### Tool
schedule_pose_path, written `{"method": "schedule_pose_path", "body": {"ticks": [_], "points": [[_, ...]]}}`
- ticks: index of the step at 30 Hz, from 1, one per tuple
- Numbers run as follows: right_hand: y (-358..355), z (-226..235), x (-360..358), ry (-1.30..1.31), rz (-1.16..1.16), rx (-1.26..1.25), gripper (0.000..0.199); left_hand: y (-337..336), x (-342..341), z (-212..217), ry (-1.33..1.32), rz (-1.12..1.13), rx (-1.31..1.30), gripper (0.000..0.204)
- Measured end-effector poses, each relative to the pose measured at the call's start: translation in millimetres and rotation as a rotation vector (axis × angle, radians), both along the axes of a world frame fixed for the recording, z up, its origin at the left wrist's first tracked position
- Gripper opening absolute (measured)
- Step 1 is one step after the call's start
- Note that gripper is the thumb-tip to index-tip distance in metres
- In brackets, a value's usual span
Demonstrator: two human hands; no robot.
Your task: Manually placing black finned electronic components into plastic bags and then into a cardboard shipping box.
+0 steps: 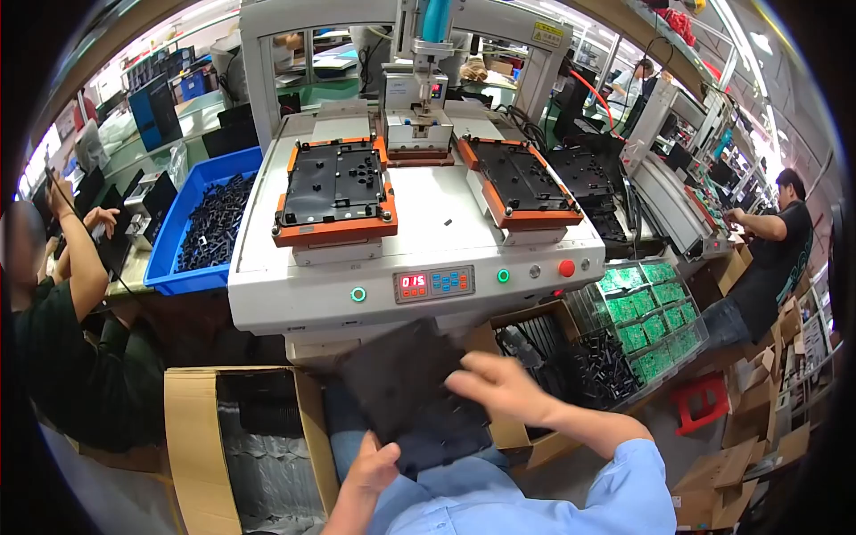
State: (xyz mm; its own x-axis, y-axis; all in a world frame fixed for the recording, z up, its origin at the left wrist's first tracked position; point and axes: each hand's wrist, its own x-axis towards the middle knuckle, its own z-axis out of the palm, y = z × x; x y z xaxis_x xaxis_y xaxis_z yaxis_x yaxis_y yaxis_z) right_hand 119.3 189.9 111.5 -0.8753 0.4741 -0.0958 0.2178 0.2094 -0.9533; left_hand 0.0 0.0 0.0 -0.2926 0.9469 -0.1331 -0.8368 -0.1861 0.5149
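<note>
A thin black plastic panel (415,392) with small raised features along its edges is held tilted over my lap. My left hand (373,464) is closed on its lower left corner, with the thumb on the upper face. At the panel's right edge is my right hand (499,385), its fingers bent toward the surface and smeared by motion; whether they grip anything is unclear. Beyond, on a white bench machine (428,241), similar black panels lie in a left orange fixture (334,234) and a right orange fixture (544,217). A small black piece (448,222) lies between them.
At the left stands a blue bin (165,259) of small black parts. Cardboard boxes, one on the left (192,446), flank my legs. Green circuit boards (655,334) fill trays at right. A red stool (700,403) stands on the floor. Co-workers (776,232) sit on both sides.
</note>
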Motion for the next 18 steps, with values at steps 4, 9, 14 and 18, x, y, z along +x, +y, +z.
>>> {"method": "schedule_pose_path", "body": {"ticks": [4, 9, 14, 18], "points": [[-7, -5, -11, -0.116, 0.111, -0.026, 0.032, 5, -2, 25, -0.003, 0.126, -0.187, 0.066], [16, 5, -12, 0.076, 0.067, 0.628, 0.028, -10, -36, -23, -0.117, 0.202, -0.133, 0.061], [49, -15, 0, 0.001, -0.379, 1.302, 0.048, -31, -87, -87, -0.19, 0.388, -0.198, 0.051], [60, -39, -1, -0.031, -0.444, 1.261, 0.057, -40, -101, -113, -0.349, 0.348, -0.145, 0.047]]}}
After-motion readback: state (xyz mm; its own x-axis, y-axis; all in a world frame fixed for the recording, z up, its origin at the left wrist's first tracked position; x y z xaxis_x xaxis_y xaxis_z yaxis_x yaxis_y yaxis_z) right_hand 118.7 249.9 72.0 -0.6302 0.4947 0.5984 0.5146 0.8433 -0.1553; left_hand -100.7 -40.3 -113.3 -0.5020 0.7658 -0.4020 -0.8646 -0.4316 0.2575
